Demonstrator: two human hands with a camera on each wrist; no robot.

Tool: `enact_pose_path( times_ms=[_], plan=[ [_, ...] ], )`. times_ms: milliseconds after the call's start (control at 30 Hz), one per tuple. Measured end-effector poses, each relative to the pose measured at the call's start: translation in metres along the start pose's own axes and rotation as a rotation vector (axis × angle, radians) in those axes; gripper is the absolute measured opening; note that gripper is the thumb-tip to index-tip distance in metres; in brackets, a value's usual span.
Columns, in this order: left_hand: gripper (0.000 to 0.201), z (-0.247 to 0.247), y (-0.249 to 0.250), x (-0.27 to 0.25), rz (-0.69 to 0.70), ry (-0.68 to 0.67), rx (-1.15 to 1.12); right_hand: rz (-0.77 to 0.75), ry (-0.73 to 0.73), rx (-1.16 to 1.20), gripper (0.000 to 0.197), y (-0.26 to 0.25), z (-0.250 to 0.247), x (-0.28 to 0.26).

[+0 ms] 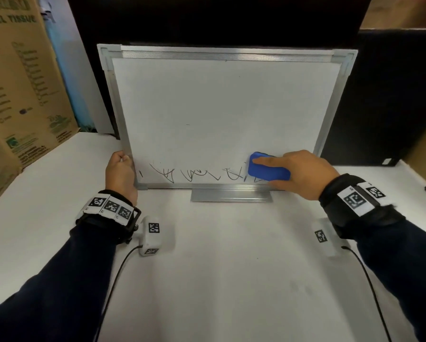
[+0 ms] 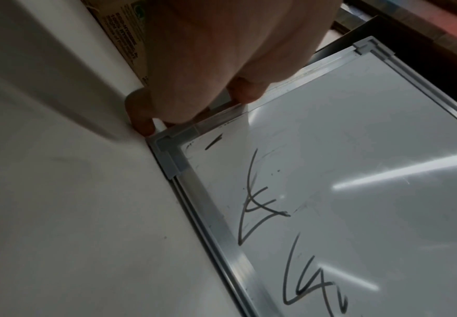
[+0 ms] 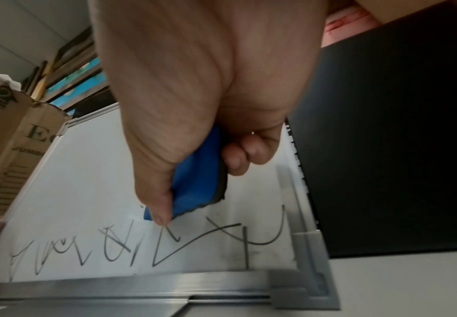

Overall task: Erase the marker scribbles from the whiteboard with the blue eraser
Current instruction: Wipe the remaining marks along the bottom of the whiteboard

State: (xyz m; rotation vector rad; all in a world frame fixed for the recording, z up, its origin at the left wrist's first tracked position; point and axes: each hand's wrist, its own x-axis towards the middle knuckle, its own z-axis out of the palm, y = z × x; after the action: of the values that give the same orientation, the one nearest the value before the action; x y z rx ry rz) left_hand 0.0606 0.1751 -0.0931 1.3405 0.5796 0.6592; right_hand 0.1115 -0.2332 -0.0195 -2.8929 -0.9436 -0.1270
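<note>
A whiteboard (image 1: 221,102) in a silver frame stands propped up on the white table. Black marker scribbles (image 1: 189,174) run along its bottom strip; the rest of the surface is wiped. My right hand (image 1: 303,172) grips the blue eraser (image 1: 268,169) and presses it on the board's lower right, over the right end of the scribbles. The eraser (image 3: 197,182) has a dark felt base, and scribbles (image 3: 167,248) lie under and beside it. My left hand (image 1: 120,172) holds the frame's lower left edge; its fingers (image 2: 243,90) curl round the frame (image 2: 203,124) above the corner.
A large cardboard box (image 1: 21,90) stands at the left of the table. A black panel (image 1: 384,99) rises behind and to the right of the board. A metal tray ledge (image 1: 231,195) juts out below the board. Cables trail from both wrist cameras across the table front.
</note>
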Motion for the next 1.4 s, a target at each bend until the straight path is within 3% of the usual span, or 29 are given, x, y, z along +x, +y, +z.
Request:
enact_pose_path(
  times_ms=[133,233,300,400,500,600,767,900,1033,1167,1333,1400],
  plan=[
    [0.022,0.003,0.019,-0.013,0.037,0.087,0.125,0.061,0.0,-0.046,0.067,0.018,-0.003,-0.014],
    [0.043,0.01,0.041,-0.034,0.077,0.307,0.312,0.06,-0.007,-0.048,0.069,0.026,0.001,-0.02],
    [0.055,0.024,0.056,-0.056,0.271,0.37,0.463,0.05,-0.012,-0.03,0.067,0.028,0.003,-0.022],
    [0.051,0.053,0.075,-0.095,0.657,0.258,0.604,0.029,-0.012,-0.005,0.066,0.031,0.005,-0.021],
    [0.043,0.09,0.08,-0.125,0.859,-0.012,0.69,0.01,0.0,0.014,0.067,0.038,0.006,-0.023],
    [0.052,0.135,0.093,-0.147,1.06,-0.234,0.813,-0.011,0.023,0.013,0.067,0.043,0.004,-0.028],
    [0.075,0.203,0.128,-0.156,1.334,-0.267,1.087,0.053,0.031,0.007,0.069,0.052,-0.001,-0.037],
    [0.104,0.231,0.141,-0.15,1.361,-0.197,1.244,0.157,0.079,-0.003,0.07,0.043,0.001,-0.041],
    [0.117,0.242,0.15,-0.14,1.331,-0.137,1.272,0.28,0.087,-0.007,0.066,0.031,0.003,-0.042],
    [0.115,0.242,0.148,-0.132,1.292,-0.141,1.321,0.363,0.017,0.011,0.064,0.032,0.005,-0.043],
    [0.109,0.245,0.147,-0.132,1.24,-0.14,1.301,0.362,-0.068,0.083,0.047,0.026,0.008,-0.043],
    [0.107,0.247,0.147,-0.132,1.225,-0.133,1.278,0.374,-0.039,0.133,0.046,0.021,0.008,-0.042]
  ],
)
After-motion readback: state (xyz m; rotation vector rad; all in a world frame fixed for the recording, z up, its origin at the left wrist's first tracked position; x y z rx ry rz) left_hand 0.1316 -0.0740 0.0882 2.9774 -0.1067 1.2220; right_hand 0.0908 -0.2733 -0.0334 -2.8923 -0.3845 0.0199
